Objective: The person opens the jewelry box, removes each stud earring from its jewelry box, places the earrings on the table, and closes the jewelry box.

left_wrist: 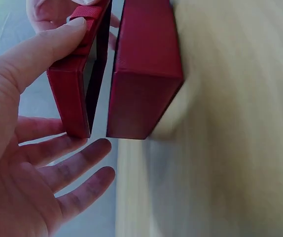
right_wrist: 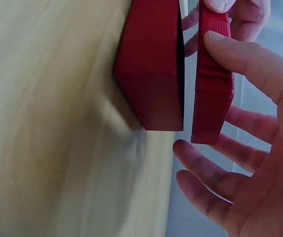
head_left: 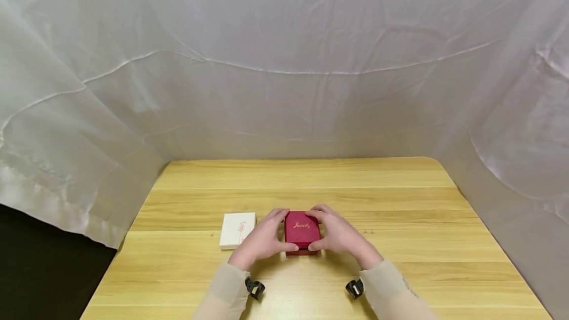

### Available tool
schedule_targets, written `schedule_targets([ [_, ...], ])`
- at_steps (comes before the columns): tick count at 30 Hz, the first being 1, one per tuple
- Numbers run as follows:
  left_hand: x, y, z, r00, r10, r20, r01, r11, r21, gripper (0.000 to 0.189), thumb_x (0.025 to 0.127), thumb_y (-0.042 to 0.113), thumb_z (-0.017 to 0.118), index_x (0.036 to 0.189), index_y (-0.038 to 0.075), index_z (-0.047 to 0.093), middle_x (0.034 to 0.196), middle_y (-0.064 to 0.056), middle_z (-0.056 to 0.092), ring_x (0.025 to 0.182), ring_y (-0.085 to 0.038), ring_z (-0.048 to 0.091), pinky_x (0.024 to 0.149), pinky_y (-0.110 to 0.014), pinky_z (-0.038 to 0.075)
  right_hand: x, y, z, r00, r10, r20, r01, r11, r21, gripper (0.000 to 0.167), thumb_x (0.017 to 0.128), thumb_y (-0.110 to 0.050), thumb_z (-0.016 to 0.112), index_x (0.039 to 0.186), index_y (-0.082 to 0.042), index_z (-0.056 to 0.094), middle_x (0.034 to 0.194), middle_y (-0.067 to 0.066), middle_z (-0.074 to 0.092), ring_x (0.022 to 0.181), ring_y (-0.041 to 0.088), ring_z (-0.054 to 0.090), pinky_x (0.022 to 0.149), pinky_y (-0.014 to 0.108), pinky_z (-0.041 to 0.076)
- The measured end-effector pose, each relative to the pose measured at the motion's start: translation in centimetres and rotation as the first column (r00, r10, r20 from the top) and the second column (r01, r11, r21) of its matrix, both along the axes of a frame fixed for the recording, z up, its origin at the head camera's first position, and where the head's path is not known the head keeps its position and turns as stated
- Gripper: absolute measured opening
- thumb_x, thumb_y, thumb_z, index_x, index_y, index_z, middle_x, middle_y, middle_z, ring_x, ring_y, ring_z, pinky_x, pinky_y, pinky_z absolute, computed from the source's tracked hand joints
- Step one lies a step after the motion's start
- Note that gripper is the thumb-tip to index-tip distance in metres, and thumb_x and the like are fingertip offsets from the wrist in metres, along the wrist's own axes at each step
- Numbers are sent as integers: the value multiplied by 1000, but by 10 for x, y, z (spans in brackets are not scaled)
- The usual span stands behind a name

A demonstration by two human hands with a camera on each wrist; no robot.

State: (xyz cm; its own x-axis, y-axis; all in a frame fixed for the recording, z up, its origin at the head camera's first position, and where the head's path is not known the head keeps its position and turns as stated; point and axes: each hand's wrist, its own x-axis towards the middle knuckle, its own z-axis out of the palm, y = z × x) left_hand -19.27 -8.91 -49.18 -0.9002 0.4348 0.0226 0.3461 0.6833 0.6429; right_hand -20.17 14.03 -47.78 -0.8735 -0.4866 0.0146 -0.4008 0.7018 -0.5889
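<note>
A red jewelry box stands mid-table, its lid (head_left: 302,228) raised over the base (head_left: 301,253) with gold lettering on top. My left hand (head_left: 265,237) grips the lid's left side, thumb on the front edge and fingers round the side. My right hand (head_left: 339,233) holds the right side the same way. In the left wrist view a gap runs between the lid (left_wrist: 68,106) and the deeper base (left_wrist: 141,59). A ribbed ribbon (right_wrist: 214,27) crosses the lid's front edge near the thumbs in the right wrist view. The inside of the base is hidden.
A flat white box (head_left: 235,226) printed with a pink flower lies just left of my left hand. The wooden table (head_left: 400,201) is bordered at back and sides by hanging pale cloth (head_left: 293,107). A dark area (head_left: 40,270) shows beyond the left edge.
</note>
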Motion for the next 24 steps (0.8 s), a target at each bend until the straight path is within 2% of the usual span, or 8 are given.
schedule_targets([
  [5, 5, -1, -3, 1000, 6, -9, -6, 1000, 1, 96, 74, 44, 84, 148, 1, 40, 147, -11, 44, 128, -32, 48, 103, -50, 42, 5, 0, -4, 1000, 12, -10, -12, 1000, 5, 79, 70, -26, 91, 138, -7, 55, 135, 7, 50, 116, 26, 54, 96, 49, 48],
  [12, 8, -2, -9, 1000, 2, -18, -2, 1000, 31, 94, 73, 41, 86, 146, 0, 42, 144, -11, 47, 122, -27, 53, 102, -47, 44, 7, 0, -7, 1000, 30, 0, -30, 999, -18, 79, 70, -23, 90, 138, -5, 54, 134, 9, 50, 116, 26, 53, 97, 48, 47],
  [24, 11, -3, -11, 1000, 13, 2, -13, 999, 39, 95, 73, 38, 86, 147, -1, 40, 146, -13, 44, 128, -31, 48, 104, -50, 41, 10, -4, -12, 999, 32, -10, -32, 999, -36, 81, 69, -20, 90, 138, -2, 53, 137, 12, 48, 120, 29, 52, 101, 47, 45],
])
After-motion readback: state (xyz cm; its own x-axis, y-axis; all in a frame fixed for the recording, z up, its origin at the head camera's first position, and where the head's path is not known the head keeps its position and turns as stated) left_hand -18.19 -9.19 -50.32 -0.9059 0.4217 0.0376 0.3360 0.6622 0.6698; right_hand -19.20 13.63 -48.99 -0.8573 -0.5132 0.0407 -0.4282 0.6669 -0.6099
